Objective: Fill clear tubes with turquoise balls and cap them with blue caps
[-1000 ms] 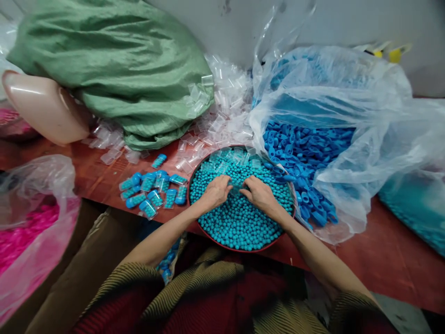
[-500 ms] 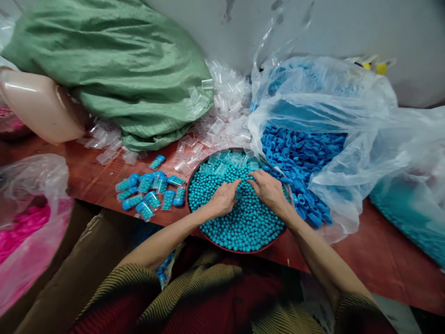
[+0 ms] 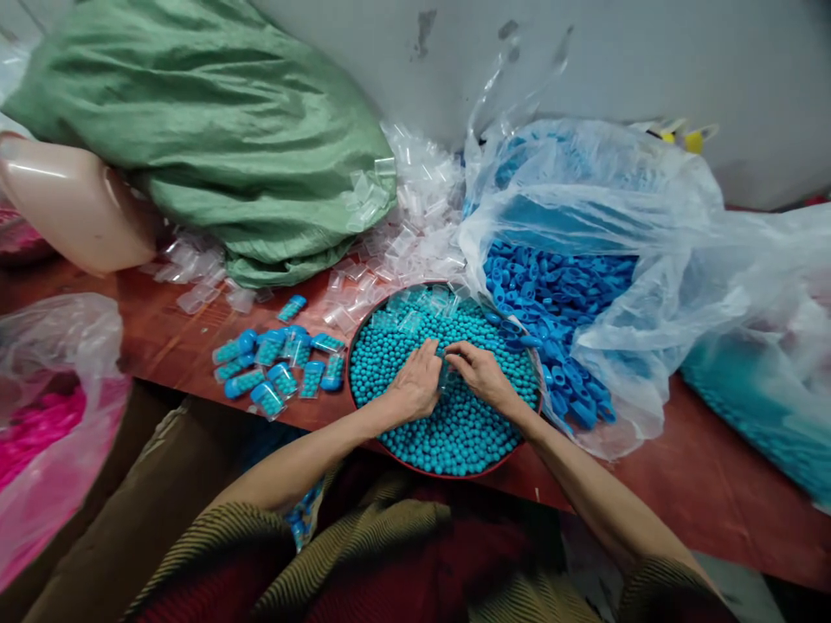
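Over a round red-rimmed basin (image 3: 454,475) full of small turquoise beads (image 3: 454,446), my two hands are close together. My left hand (image 3: 414,382) is closed round a small clear plastic container (image 3: 444,374), mostly hidden by the fingers. Curled fingers of my right hand (image 3: 481,375) meet at the container's upper end; whatever they pinch is hidden. Several empty clear containers (image 3: 436,301) lie on the beads at the basin's far side. Left of the basin, a cluster of bead-filled containers with blue caps (image 3: 281,379) rests on the red table.
Blue plastic caps (image 3: 562,290) spill from a clear bag (image 3: 681,251) right of the basin. Loose clear containers (image 3: 419,199) are heaped behind it, beside a green sack (image 3: 260,156). A beige tub (image 3: 78,203) and a bag of pink pieces (image 3: 45,424) are at left.
My left hand has turned more upright, and the clear container now shows between my hands. My right hand has moved left and nearer to me, its fingertips now at the container.
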`<state>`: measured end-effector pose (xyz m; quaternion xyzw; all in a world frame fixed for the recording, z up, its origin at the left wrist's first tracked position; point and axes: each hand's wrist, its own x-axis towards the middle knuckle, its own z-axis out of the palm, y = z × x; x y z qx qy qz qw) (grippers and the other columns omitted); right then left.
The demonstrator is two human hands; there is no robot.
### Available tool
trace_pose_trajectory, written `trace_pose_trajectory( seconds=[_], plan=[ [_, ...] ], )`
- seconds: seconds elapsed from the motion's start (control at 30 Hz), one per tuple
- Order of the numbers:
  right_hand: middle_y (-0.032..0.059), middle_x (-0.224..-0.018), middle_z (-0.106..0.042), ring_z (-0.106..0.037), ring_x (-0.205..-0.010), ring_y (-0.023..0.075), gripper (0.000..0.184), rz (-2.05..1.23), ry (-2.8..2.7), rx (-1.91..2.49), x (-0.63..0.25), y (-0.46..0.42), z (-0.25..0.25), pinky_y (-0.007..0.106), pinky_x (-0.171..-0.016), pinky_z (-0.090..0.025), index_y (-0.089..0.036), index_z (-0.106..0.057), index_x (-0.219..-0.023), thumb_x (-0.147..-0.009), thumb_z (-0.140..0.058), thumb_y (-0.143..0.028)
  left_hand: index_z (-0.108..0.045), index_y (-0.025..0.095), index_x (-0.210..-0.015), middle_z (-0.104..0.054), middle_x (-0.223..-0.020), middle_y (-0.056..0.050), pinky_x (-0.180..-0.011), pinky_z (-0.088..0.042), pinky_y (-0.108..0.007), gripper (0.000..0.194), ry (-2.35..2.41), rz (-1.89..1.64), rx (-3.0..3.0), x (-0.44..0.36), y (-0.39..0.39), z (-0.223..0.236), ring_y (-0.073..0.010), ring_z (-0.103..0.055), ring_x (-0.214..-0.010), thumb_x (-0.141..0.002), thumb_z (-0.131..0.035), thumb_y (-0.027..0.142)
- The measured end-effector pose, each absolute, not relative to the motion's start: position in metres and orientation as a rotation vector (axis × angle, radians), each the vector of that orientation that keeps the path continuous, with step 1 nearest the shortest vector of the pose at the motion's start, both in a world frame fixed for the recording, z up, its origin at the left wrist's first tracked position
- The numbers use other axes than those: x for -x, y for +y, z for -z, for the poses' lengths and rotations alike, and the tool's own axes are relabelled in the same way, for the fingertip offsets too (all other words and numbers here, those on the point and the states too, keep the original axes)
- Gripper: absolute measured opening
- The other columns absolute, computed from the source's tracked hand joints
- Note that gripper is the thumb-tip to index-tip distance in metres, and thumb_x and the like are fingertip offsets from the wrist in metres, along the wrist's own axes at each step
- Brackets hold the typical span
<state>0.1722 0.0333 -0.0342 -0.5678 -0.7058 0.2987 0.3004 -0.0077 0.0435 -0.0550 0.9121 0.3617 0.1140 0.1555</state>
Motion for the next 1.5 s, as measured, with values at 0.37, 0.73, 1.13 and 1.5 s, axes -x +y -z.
trace_pose_trajectory(
  seconds=[0.37,0.73,1.13,1.5],
  plan=[
    [0.0005,-0.069,-0.066,-0.058,-0.065,0.0133,0.019,-0.834,-2.046,1.627,-0.16,0.057,0.03,0.022,-0.062,-0.041,-0.018,-0.062,-0.071,-0.083,-0.048,-0.017,-0.03,0.015,-0.13,-0.054,-0.119,-0.013,-0.089,-0.044,-0.041,0.065,1.203,-0.208,-2.242,-0.004,0.047,0.045,-0.0269,-0.051,-0.106,-0.071,-0.056,0.02],
    [0.0176,-0.106,-0.066,-0.063,-0.094,0.029,0.041,-0.309,-1.853,2.13,-0.163,0.133,0.024,0.037,-0.077,-0.046,-0.013,-0.05,-0.124,-0.086,-0.049,-0.029,-0.044,0.018,-0.105,-0.056,-0.105,-0.01,-0.087,-0.044,-0.041,0.035,1.204,-0.138,-2.483,0.004,0.029,0.042,-0.0253,-0.05,-0.104,-0.072,-0.053,0.014],
    [0.0023,-0.088,-0.065,-0.062,-0.08,0.0161,0.014,-1.033,-1.702,1.368,-0.179,0.049,0.05,0.031,-0.077,-0.05,-0.02,-0.055,-0.091,-0.079,-0.055,-0.027,-0.039,0.007,-0.117,-0.03,-0.142,-0.027,-0.107,-0.033,-0.05,0.054,1.061,-0.48,-2.454,0.007,0.047,0.058,-0.0361,-0.025,-0.138,-0.069,-0.058,0.018],
    [0.0079,-0.101,-0.068,-0.062,-0.095,0.0219,0.028,-0.378,-2.258,1.87,-0.154,0.072,0.006,0.032,-0.08,-0.047,-0.022,-0.063,-0.107,-0.091,-0.04,-0.021,-0.033,0.011,-0.131,-0.05,-0.124,-0.017,-0.093,-0.042,-0.05,0.067,1.167,-0.008,-2.385,-0.003,0.045,0.029,-0.0334,-0.045,-0.116,-0.07,-0.057,0.021]
  ],
)
